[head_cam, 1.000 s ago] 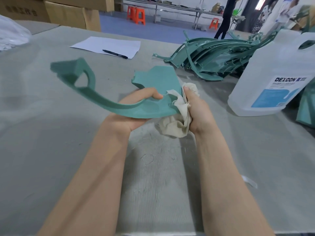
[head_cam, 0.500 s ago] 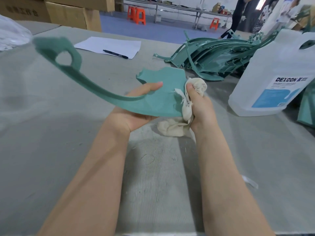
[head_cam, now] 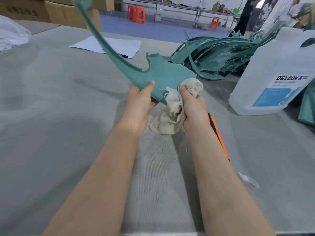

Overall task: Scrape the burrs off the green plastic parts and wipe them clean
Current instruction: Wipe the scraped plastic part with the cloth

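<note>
A curved green plastic part [head_cam: 163,74] is held above the table, its long thin arm rising up and to the left past the frame's top edge. My left hand [head_cam: 141,101] grips the part's lower edge, thumb on top. My right hand [head_cam: 190,103] holds a bunched cream cloth [head_cam: 172,114] and presses it against the part's wide right end. A pile of several more green parts [head_cam: 213,57] lies at the back right of the table.
A white DEXCON jug [head_cam: 272,79] stands at the right. An orange-handled knife [head_cam: 219,137] lies on the table beside my right forearm. A paper sheet with a pen [head_cam: 122,46] lies at the back. Cardboard boxes [head_cam: 51,12] stand at the far left.
My left hand has swung the part's long arm upward, from pointing left to rising steeply. The cloth in my right hand has stayed at the part's wide end.
</note>
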`<state>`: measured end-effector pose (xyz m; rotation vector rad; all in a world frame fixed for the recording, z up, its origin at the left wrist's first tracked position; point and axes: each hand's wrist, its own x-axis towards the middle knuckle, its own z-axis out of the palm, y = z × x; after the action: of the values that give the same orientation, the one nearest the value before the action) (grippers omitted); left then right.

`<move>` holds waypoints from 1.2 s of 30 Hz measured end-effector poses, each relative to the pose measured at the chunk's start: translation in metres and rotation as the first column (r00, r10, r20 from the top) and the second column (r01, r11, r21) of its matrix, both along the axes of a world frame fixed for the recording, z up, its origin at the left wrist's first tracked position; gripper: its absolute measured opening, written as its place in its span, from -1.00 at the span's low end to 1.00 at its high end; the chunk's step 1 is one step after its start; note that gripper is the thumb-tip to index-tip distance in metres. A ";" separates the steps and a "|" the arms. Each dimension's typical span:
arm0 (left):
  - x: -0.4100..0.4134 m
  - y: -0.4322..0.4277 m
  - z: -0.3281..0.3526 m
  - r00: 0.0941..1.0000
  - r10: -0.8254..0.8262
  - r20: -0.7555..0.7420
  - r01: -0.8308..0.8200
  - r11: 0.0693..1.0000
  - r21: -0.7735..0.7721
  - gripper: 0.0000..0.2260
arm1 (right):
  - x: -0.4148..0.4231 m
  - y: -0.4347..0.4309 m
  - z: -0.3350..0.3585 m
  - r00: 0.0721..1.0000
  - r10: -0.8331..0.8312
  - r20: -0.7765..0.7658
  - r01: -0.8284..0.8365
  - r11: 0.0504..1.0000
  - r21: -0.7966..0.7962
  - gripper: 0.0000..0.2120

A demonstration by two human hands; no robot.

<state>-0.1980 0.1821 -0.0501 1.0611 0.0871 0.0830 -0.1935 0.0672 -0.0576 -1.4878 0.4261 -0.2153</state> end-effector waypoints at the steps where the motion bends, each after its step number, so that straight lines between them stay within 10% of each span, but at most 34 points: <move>1: 0.001 0.002 -0.001 1.000 -0.002 -0.005 0.002 1.000 -0.011 -0.77 | 0.000 0.000 0.000 0.999 -0.015 0.039 0.017 0.998 -0.055 -0.77; 21: -0.002 0.008 0.000 0.995 0.091 0.028 -0.093 0.989 0.114 -0.92 | -0.007 -0.009 0.021 0.818 -0.359 0.450 0.305 0.933 0.189 -0.86; 25: -0.005 -0.001 0.001 0.995 0.074 0.068 -0.089 0.962 0.257 -0.87 | -0.020 0.021 0.023 0.756 0.066 0.651 0.094 0.974 -0.208 -0.66; 29: -0.006 0.001 0.005 0.983 -0.182 0.000 0.181 0.979 -0.093 -0.72 | -0.013 0.034 0.001 0.871 0.391 0.297 0.018 0.579 -0.815 -0.44; 32: -0.010 0.002 0.010 0.937 -0.347 -0.033 0.328 0.912 -0.246 -0.62 | -0.003 0.028 -0.005 0.910 0.323 0.260 0.060 0.519 -0.853 -0.41; 36: -0.009 -0.005 0.012 0.977 -0.213 -0.014 0.212 0.975 -0.064 -0.68 | 0.006 0.000 -0.005 0.987 0.024 0.162 0.081 0.791 -0.606 -0.67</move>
<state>-0.2073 0.1770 -0.0385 1.0030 -0.0052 -0.1240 -0.1875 0.0673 -0.0626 -2.0872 0.2517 -0.5357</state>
